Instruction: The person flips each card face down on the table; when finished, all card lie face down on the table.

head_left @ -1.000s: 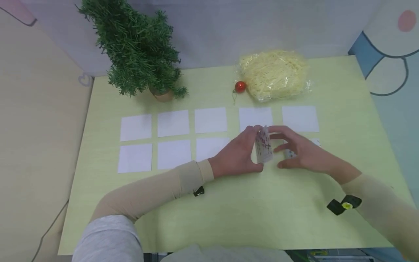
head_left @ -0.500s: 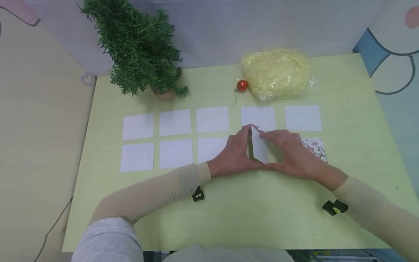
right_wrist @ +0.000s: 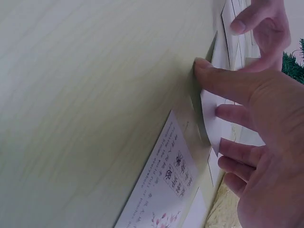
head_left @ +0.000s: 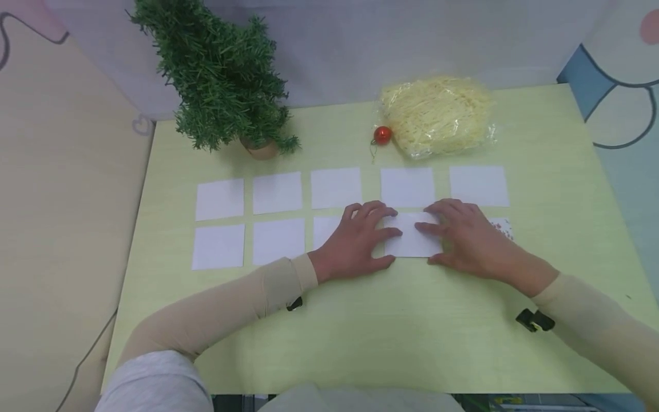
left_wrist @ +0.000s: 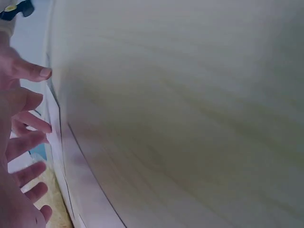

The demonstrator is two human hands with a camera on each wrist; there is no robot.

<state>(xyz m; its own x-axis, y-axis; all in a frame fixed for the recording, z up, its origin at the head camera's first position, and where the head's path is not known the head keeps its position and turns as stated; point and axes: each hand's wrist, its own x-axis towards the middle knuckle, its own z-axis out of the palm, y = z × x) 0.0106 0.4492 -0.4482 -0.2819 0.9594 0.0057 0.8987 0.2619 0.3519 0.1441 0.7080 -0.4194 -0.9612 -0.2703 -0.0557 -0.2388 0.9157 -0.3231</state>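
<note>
A white card point(head_left: 413, 245) lies blank side up in the front row, between both hands. My right hand point(head_left: 471, 243) holds it at its right part, thumb at the near edge and fingers at the far edge. In the right wrist view this card point(right_wrist: 209, 111) bows slightly, with a shadow under its near edge. My left hand point(head_left: 357, 243) spreads its fingers over the card's left end; in the right wrist view its thumb stands apart from the card. A card with printed blossoms and writing point(right_wrist: 166, 180) lies right of it, partly hidden by my right hand in the head view.
More blank white cards point(head_left: 218, 247) lie in two rows on the pale yellow-green table point(head_left: 360, 343). Behind them stand a small artificial fir tree point(head_left: 226, 86), a red bauble point(head_left: 382, 135) and a clear bag of yellow shredded filling point(head_left: 437, 117).
The card stood upright in the left hand, then turned with its blank side showing between both hands; now it is laid down. The left hand's fingers have spread off it.
</note>
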